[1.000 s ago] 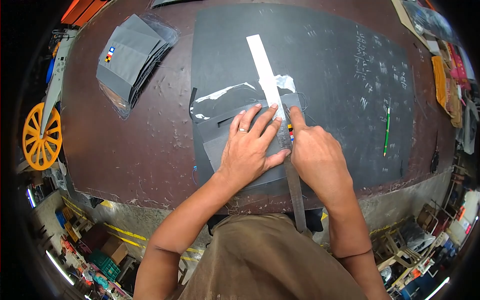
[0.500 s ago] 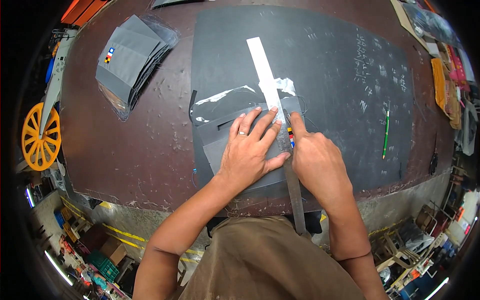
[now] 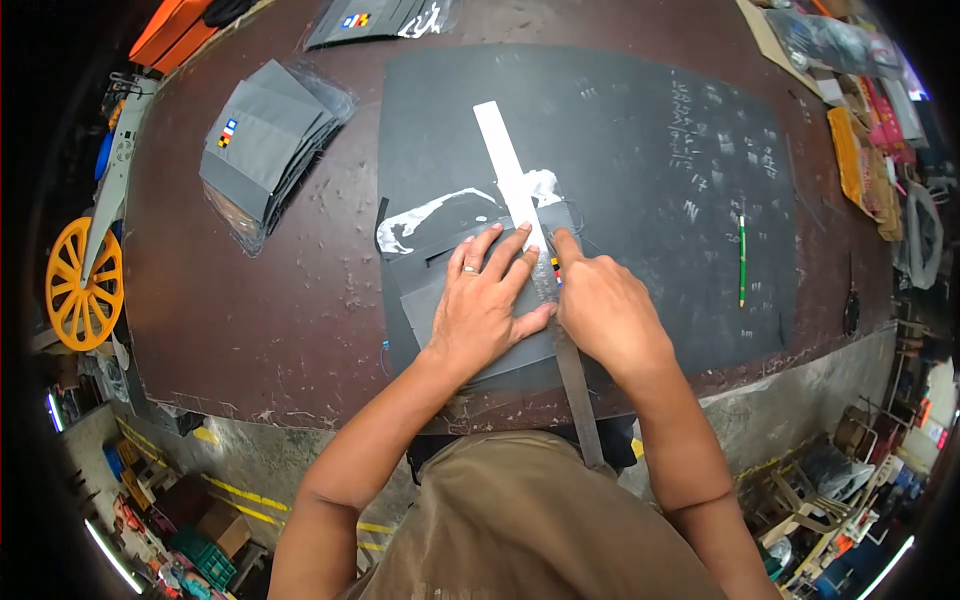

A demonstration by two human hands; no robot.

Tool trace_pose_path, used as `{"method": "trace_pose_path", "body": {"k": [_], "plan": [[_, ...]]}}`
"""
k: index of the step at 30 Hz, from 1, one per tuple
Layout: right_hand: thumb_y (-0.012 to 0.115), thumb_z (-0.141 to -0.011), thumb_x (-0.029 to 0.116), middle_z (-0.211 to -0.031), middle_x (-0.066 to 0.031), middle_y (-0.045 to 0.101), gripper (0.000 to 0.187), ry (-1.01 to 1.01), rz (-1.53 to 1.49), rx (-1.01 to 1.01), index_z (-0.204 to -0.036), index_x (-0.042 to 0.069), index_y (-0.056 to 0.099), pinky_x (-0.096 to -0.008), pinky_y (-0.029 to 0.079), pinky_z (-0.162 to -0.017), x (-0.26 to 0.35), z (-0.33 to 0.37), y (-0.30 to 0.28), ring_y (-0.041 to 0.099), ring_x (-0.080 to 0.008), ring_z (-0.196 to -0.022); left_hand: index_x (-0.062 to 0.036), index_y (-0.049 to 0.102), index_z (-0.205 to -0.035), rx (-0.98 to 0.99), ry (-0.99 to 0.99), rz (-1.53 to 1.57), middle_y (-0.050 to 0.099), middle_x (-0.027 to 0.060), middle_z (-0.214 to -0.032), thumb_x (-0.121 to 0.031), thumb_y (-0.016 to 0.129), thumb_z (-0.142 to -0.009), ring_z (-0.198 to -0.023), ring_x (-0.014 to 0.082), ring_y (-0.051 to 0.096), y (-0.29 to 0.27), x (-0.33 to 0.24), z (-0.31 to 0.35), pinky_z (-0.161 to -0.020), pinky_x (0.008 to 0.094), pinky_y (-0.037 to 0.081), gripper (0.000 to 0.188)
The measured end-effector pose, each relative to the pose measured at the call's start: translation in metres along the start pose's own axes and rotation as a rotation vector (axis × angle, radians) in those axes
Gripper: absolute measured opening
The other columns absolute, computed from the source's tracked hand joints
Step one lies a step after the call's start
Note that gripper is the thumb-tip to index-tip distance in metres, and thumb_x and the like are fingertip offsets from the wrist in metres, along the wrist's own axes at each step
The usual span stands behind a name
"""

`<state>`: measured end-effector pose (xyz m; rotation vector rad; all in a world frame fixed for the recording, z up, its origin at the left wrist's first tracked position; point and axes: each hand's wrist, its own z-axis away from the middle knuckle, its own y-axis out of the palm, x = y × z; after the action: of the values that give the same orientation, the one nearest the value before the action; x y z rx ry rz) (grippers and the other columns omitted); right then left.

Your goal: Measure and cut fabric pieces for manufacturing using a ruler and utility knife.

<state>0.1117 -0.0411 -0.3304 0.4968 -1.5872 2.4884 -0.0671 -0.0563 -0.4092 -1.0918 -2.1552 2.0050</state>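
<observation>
Head view: the ruler (image 3: 545,280) is overhanging the near edge of the bench (image 3: 270,330), so a bump from the person's clothing could swing it. The left hand (image 3: 480,305), fingers spread flat, is bearing on it and the grey piece (image 3: 420,302) beneath; uneven pressure could let both skid across the dark mat (image 3: 640,150). The right hand (image 3: 612,310) is resting curled alongside, index extended; whether its fingers are gripping anything, I cannot tell. Beyond, stacked pieces (image 3: 265,130) are lying.
</observation>
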Motion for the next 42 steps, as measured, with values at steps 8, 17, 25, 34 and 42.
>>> {"method": "trace_pose_path", "body": {"k": [8, 17, 25, 34, 42], "plan": [[0.053, -0.105, 0.013, -0.087, -0.0323, 0.070, 0.046, 0.126, -0.107, -0.342, -0.150, 0.004, 0.048, -0.0604, 0.051, -0.077, -0.016, 0.111, -0.047, 0.069, -0.0520, -0.086, -0.0050, 0.067, -0.134, -0.036, 0.032, -0.035, 0.054, 0.0107, -0.153, -0.051, 0.076, -0.088, -0.145, 0.0350, 0.044, -0.023, -0.039, 0.043, -0.120, 0.0529, 0.032, 0.065], [0.057, -0.107, 0.021, -0.116, -0.0268, 0.067, 0.031, 0.230, 0.042, -0.602, -0.130, 0.001, 0.056, -0.0569, 0.056, -0.083, -0.109, 0.128, 0.027, 0.068, -0.0476, -0.101, -0.0058, 0.065, -0.134, -0.115, 0.073, -0.021, 0.054, 0.0113, -0.155, -0.048, 0.080, -0.088, -0.147, 0.0344, 0.045, -0.028, -0.070, 0.069, -0.120, 0.0519, 0.033, 0.065], [0.071, -0.099, 0.027, -0.096, -0.0199, 0.063, 0.031, 0.117, -0.203, -0.465, -0.089, 0.003, 0.054, -0.0529, 0.048, -0.075, -0.071, 0.235, 0.028, 0.062, -0.0426, -0.094, -0.0040, 0.064, -0.135, -0.150, 0.067, 0.008, 0.054, 0.0157, -0.152, -0.045, 0.080, -0.089, -0.144, 0.0357, 0.048, -0.029, -0.090, 0.084, -0.120, 0.0511, 0.034, 0.064], [0.083, -0.088, 0.033, -0.105, -0.0183, 0.058, 0.051, -0.093, -0.160, -0.573, -0.118, -0.001, 0.060, -0.0482, 0.052, -0.082, -0.069, 0.305, 0.090, 0.061, -0.0401, -0.095, -0.0027, 0.057, -0.140, -0.191, 0.043, 0.039, 0.051, 0.0181, -0.152, -0.038, 0.078, -0.092, -0.141, 0.0377, 0.049, -0.011, -0.124, 0.068, -0.120, 0.0512, 0.035, 0.064], [0.079, -0.087, 0.018, -0.104, -0.0209, 0.061, 0.039, 0.005, -0.266, -0.412, -0.115, -0.001, 0.059, -0.0532, 0.053, -0.080, 0.006, 0.311, 0.129, 0.065, -0.0440, -0.097, -0.0032, 0.047, -0.148, -0.217, -0.028, 0.222, 0.047, 0.0190, -0.156, -0.022, 0.077, -0.091, -0.139, 0.0418, 0.051, -0.058, -0.072, 0.149, -0.114, 0.0501, 0.044, 0.067]]}}
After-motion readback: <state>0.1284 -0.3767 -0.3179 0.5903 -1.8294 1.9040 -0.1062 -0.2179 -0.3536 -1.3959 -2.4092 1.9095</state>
